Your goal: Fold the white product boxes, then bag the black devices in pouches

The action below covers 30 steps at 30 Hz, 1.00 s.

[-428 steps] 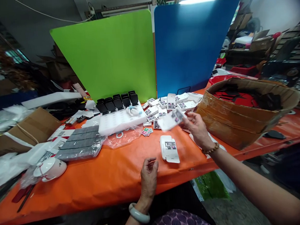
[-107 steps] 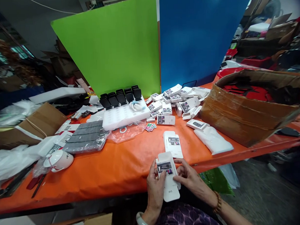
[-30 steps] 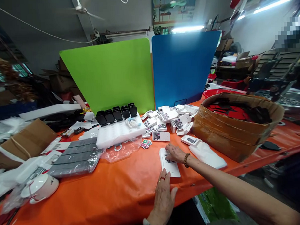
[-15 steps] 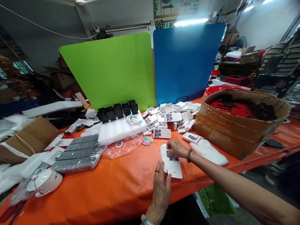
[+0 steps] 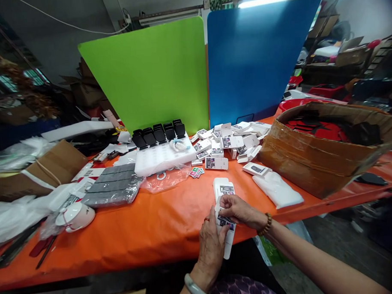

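Note:
A flattened white paper box [image 5: 229, 243] with printed pictures is held close to the table's front edge. My left hand [image 5: 209, 244] grips its left side, thumb across the printed face. With bent fingers my right hand [image 5: 239, 210] pinches its upper part; those fingertips partly hide the print. Just beyond lie more flat white boxes [image 5: 220, 184] on the orange cloth, partly covered by the held one. Farther back is a heap of white printed boxes [image 5: 232, 142], some with flaps raised. A closed-looking box [image 5: 255, 168] sits to their right.
A big brown carton [image 5: 299, 150] of red and black pieces stands at right, beside white foam sheets [image 5: 277, 189]. Left are a white foam block [image 5: 164, 159] with black pieces, a wrapped grey pack [image 5: 110, 186] and a white cup [image 5: 76, 216]. Green [image 5: 148, 75] and blue boards [image 5: 257, 63] rise behind.
My right hand has drawn one flat box off the small stack toward me. My left hand, open beside the stack before, now grips that box. The view has tilted down.

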{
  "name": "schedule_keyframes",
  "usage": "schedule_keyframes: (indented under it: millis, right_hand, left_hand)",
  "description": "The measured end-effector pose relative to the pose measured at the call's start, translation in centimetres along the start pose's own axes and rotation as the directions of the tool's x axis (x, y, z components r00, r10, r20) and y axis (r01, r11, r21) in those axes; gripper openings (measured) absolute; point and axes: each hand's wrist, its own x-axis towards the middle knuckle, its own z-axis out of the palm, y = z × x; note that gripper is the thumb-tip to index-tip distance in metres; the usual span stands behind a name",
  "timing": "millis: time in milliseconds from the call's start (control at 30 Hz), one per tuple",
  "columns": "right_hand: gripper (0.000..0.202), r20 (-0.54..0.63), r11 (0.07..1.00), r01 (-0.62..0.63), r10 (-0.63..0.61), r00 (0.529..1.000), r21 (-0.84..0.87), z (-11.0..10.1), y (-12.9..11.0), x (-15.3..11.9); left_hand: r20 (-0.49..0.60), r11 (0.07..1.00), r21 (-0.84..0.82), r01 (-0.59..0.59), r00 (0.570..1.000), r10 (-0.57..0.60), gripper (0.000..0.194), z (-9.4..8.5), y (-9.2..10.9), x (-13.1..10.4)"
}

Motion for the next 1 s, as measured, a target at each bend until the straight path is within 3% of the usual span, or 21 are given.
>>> schedule_keyframes:
  millis: [100, 200, 267, 333, 367, 400, 500, 567, 633, 767, 833, 900, 1000]
  right_hand:
    - [0.016, 0.024, 0.996, 0.003, -0.005, 1.000, 0.095, 1.0, 0.3, -0.5]
    - [0.009, -0.118, 0.986, 0.142, -0.152, 0.981, -0.091, 2.0, 0.7, -1.2]
    - [0.011, -0.277, 0.932, 0.254, -0.324, 0.905, -0.260, 2.3, 1.1, -1.9]
    - [0.025, -0.407, 0.904, 0.270, -0.396, 0.823, -0.333, 2.3, 1.9, -2.6]
    - [0.028, -0.434, 0.918, 0.250, -0.370, 0.822, -0.309, 2.3, 2.4, -2.9]
    - [0.029, -0.420, 0.943, 0.227, -0.314, 0.851, -0.245, 2.2, 3.0, -3.1]
    - [0.025, -0.218, 0.987, 0.138, -0.119, 0.969, 0.076, 2.2, 5.0, -3.6]
    - [0.029, -0.133, 0.967, 0.109, -0.080, 0.988, 0.230, 2.4, 6.0, -3.8]
    - [0.034, -0.133, 0.957, 0.115, -0.082, 0.988, 0.266, 2.6, 6.8, -4.1]
    - [0.033, -0.187, 0.976, 0.148, -0.117, 0.975, 0.159, 2.7, 7.7, -5.3]
    - [0.049, -0.239, 0.982, 0.179, -0.159, 0.958, 0.065, 2.8, 8.0, -5.9]
    - [0.057, -0.281, 0.979, 0.203, -0.202, 0.938, -0.028, 2.9, 8.3, -6.5]
    - [0.048, -0.286, 0.981, 0.189, -0.192, 0.939, -0.038, 3.3, 9.2, -7.2]
  left_hand:
    - [0.080, 0.974, -0.229, 0.003, 0.997, 0.016, 0.033, -0.5, 0.5, -0.8]
    - [0.123, 0.904, -0.419, 0.080, 0.992, -0.031, 0.028, -0.8, 0.5, -1.1]
    - [0.125, 0.827, -0.542, 0.151, 0.987, -0.098, 0.032, -0.9, 0.2, -0.9]
    - [0.137, 0.700, -0.681, 0.215, 0.976, -0.167, 0.038, -1.1, -0.1, -0.7]
    - [0.142, 0.630, -0.738, 0.241, 0.969, -0.204, 0.040, -1.2, -0.2, -0.6]
    - [0.146, 0.570, -0.780, 0.261, 0.960, -0.239, 0.042, -1.2, -0.3, -0.6]
    - [0.148, 0.489, -0.824, 0.286, 0.942, -0.302, 0.041, -1.0, -0.3, -0.7]
    - [0.138, 0.498, -0.820, 0.281, 0.942, -0.305, 0.039, -0.7, -0.3, -1.0]
    - [0.111, 0.536, -0.804, 0.259, 0.950, -0.293, 0.040, -0.5, -0.5, -1.4]
    - [0.040, 0.625, -0.751, 0.214, 0.959, -0.280, 0.059, -0.4, -1.2, -2.4]
    - [0.051, 0.650, -0.731, 0.208, 0.966, -0.252, 0.064, -0.3, -1.5, -3.2]
    - [0.085, 0.676, -0.707, 0.208, 0.974, -0.211, 0.063, -0.3, -1.7, -3.9]
    - [0.162, 0.740, -0.627, 0.243, 0.970, -0.181, 0.049, -0.2, -1.9, -4.8]
